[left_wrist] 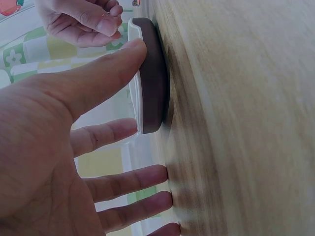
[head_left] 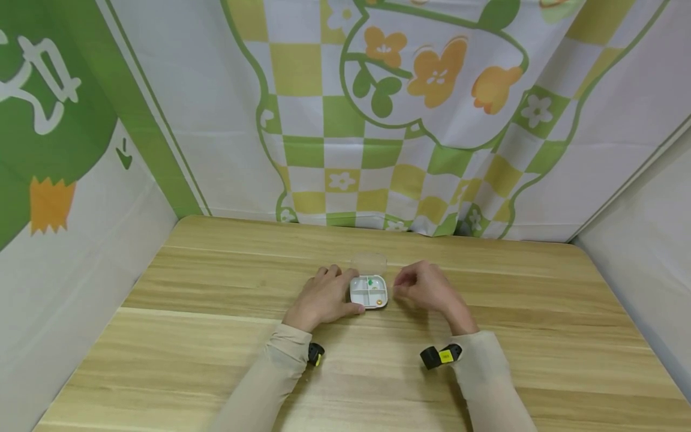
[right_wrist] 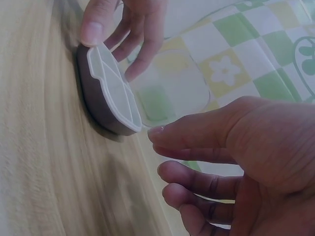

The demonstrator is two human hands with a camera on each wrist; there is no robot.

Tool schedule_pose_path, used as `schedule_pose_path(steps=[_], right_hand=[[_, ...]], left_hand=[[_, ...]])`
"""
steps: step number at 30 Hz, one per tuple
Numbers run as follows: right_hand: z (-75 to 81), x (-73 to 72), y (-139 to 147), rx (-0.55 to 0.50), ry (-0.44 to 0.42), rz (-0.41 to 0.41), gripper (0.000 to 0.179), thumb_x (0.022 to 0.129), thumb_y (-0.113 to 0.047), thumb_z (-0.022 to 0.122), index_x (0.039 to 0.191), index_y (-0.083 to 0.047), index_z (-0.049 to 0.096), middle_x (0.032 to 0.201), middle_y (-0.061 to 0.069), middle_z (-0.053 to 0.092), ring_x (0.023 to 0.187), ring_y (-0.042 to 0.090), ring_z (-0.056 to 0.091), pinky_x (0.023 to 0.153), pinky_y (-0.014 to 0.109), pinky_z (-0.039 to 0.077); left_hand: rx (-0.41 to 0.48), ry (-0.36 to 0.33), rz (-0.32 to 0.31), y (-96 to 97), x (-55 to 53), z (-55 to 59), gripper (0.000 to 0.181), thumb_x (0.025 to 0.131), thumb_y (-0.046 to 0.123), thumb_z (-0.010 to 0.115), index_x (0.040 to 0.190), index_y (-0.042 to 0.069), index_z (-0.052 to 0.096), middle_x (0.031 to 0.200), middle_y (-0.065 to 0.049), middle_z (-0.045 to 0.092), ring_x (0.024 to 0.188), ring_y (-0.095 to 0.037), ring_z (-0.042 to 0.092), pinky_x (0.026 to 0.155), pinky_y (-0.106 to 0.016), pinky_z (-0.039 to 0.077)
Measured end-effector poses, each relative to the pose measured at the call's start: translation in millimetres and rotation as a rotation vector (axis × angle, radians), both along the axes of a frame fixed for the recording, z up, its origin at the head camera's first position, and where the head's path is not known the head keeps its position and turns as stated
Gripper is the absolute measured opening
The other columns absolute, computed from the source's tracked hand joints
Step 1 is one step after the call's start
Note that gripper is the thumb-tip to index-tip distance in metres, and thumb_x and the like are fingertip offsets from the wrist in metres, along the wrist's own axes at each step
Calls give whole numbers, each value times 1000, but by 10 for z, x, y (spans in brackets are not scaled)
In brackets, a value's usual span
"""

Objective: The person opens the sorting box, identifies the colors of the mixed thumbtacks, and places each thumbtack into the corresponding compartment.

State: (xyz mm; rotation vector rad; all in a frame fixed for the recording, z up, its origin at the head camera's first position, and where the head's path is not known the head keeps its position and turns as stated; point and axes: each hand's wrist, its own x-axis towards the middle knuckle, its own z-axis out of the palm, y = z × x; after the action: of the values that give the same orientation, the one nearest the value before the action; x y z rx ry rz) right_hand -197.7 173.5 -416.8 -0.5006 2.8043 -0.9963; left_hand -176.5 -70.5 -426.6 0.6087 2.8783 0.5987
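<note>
A small pill box (head_left: 368,292) with a white, four-part inside and a dark outer shell lies on the table, its clear lid (head_left: 369,262) swung back. Small green (head_left: 370,281) and orange (head_left: 379,302) pieces show in its right-hand compartments. My left hand (head_left: 326,296) holds the box from the left, thumb on the near edge and index finger at the far side; the other fingers are spread, tips at the table. Just right of the box is my right hand (head_left: 426,286), thumb and index fingertips together, other fingers bent. I cannot tell whether something tiny is between those tips.
The wooden table (head_left: 216,372) reaches to patterned cloth (head_left: 345,138) hanging along its far edge. White cloth walls (head_left: 642,240) stand at both sides. Black straps with yellow labels (head_left: 445,356) are on the wrists, over beige sleeves.
</note>
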Motion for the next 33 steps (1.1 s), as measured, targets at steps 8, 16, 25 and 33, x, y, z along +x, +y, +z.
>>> schedule_pose_path(steps=[8,16,25,33], right_hand=[[11,-23,72,-9,11,-26,5,88,-13,76,85,-9,76,71,-4,64,64,12,54,62,30,45],[15,-32,133,3,5,-60,5,89,-13,75,87,-9,77,74,-3,64,67,13,55,63,31,45],[37,-49,235,14,11,-127,7,90,-16,74,89,-10,77,75,-2,64,69,15,55,65,32,44],[41,-60,298,23,11,-165,9,90,-18,74,90,-10,78,76,-1,64,71,15,55,67,33,44]], left_hand=[[-6,-3,5,7,-8,-7,73,85,47,81,145,14,54,125,-17,58,111,-35,53,91,-53,47],[-1,6,1,12,1,9,71,85,46,81,143,14,55,124,-18,59,111,-36,54,91,-54,48],[9,4,3,4,3,-4,72,84,46,82,143,14,55,124,-17,59,110,-35,54,90,-54,47],[9,0,9,6,2,-4,72,85,45,82,144,14,54,127,-18,58,114,-37,53,92,-55,47]])
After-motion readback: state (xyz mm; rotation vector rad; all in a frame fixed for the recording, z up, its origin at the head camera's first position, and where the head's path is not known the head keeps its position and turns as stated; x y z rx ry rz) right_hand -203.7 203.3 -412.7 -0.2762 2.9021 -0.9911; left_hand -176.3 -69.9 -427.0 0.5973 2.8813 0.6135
